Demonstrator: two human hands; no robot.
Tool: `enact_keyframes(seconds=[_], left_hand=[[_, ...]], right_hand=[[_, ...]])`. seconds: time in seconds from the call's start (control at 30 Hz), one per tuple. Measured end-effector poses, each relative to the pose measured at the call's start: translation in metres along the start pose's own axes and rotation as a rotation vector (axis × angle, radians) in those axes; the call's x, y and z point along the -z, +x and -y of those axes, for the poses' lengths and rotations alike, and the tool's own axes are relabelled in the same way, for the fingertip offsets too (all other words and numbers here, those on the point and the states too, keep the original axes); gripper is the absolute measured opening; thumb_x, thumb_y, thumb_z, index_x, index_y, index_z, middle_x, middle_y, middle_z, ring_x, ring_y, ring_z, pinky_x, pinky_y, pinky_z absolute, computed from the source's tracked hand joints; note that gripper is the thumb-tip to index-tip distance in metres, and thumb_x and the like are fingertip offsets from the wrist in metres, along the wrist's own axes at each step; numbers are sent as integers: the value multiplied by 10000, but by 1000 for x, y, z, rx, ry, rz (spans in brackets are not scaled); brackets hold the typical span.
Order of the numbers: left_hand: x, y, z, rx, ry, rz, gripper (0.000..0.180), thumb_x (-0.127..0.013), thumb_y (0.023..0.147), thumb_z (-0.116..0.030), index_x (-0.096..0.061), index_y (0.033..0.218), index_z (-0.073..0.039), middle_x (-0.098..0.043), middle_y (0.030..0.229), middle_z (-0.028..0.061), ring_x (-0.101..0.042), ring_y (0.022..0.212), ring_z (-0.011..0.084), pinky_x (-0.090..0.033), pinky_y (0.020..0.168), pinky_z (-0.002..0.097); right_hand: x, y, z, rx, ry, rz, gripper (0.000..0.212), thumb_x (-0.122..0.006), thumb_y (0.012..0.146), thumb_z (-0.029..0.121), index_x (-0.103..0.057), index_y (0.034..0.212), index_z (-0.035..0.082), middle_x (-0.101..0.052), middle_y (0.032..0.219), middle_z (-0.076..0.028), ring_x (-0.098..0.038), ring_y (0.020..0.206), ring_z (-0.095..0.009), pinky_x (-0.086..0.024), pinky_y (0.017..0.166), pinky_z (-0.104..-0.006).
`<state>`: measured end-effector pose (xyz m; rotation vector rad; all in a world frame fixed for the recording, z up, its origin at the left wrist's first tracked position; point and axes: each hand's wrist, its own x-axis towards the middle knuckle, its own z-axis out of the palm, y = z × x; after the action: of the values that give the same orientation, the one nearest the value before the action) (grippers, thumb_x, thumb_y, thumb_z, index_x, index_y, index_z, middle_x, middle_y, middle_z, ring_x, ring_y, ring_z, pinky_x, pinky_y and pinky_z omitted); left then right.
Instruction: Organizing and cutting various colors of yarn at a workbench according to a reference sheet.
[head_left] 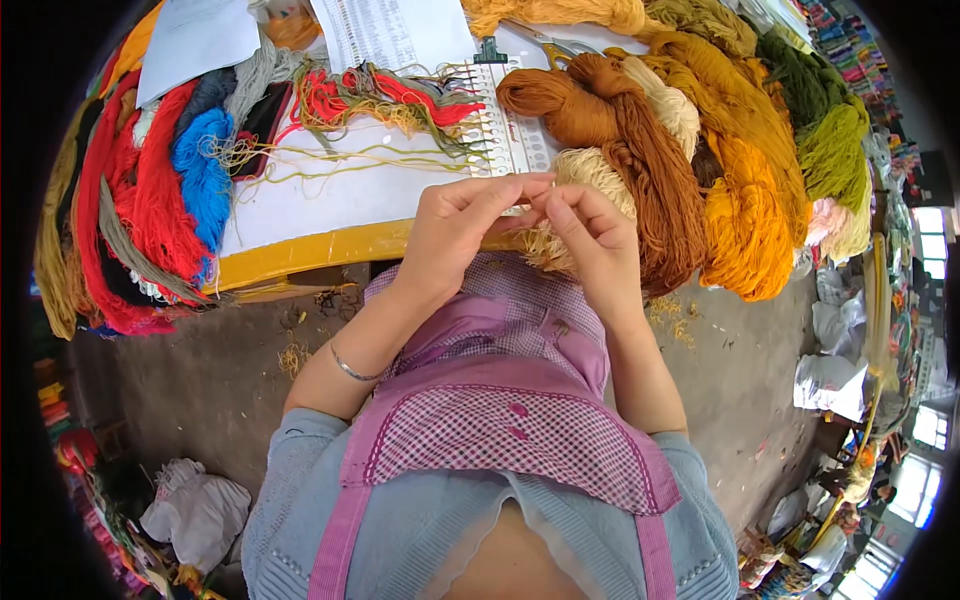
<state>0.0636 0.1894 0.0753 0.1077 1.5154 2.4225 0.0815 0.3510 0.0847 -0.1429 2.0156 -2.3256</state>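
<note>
Head view first: where are the hands, and what do they hold?

Left hand and right hand come close together above the near edge of the table, thumbs and fingertips pinched narrow. Whatever sits between them is too fine to make out; I can't tell if it is a thread

And the yarn around them?

A cream hank lies just behind the right fingers, with a brown hank beside it. Beyond the hands, a white holed strip carries a bundle of red, grey and olive threads along its left side

How would all that handle?

Single threads should be light, limp and quick to tangle, so I'd take one near its end, between the fingertips. The hanks look soft and a bit heavier; I'd grasp the whole twist round its middle, since plucking could pull loops loose

What about the strip?

Probably thin and easily bent; steady it by its bare edge, clear of the threads
</note>
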Motion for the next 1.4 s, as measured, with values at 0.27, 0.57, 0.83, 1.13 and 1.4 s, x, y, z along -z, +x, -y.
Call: enact_keyframes(seconds=[0.27, 0.57, 0.83, 1.13, 1.4], left_hand=[[0, -1, 8, -284, 421, -4, 246, -551, 952, -128, -682, 1059, 51, -705, 1045, 115, -649, 917, 123, -513, 821, 248], [78, -6, 5, -98, -975, -31, 201, -429, 961, -163, -505, 807, -59, -475, 670, -2, -476, 618, 122, -436, 615, 265], [89, -13, -16, -37, -649, -198, 185, -483, 990, -197, -522, 885, -50, -275, 589, -60, -233, 467, 45, -174, 402, 217], [56, 6, 10, 387, -220, -223, 195, -576, 944, -153, -659, 1022, 6, -537, 740, -20, -313, 476, 1, -197, 389, 174], [56, 13, 10, 308, -203, -223, 200, -616, 931, -201, -648, 906, -5, -526, 667, -16, -348, 460, 10, -234, 386, 196]], right_hand=[[1, -5, -7, -79, -135, -7, 106, -615, 922, 65, -632, 970, -29, -629, 756, 7, -578, 711, -50, -454, 652, -188], [29, 9, -2, 163, 606, -209, 101, -501, 912, 31, -530, 816, 27, -639, 919, -147, -610, 722, -161, -555, 707, -339], [13, 36, -38, 348, -544, -3, 43, -641, 867, 41, -626, 889, 7, -657, 801, -36, -557, 635, -103, -439, 601, -220], [-3, 56, -57, 45, -603, -1, 76, -619, 863, 91, -636, 867, 17, -684, 744, -116, -645, 631, -185, -490, 605, -292], [-16, 54, -66, 350, -837, 9, 148, -707, 764, 94, -658, 876, 12, -632, 769, -96, -623, 696, -218, -499, 644, -325]])
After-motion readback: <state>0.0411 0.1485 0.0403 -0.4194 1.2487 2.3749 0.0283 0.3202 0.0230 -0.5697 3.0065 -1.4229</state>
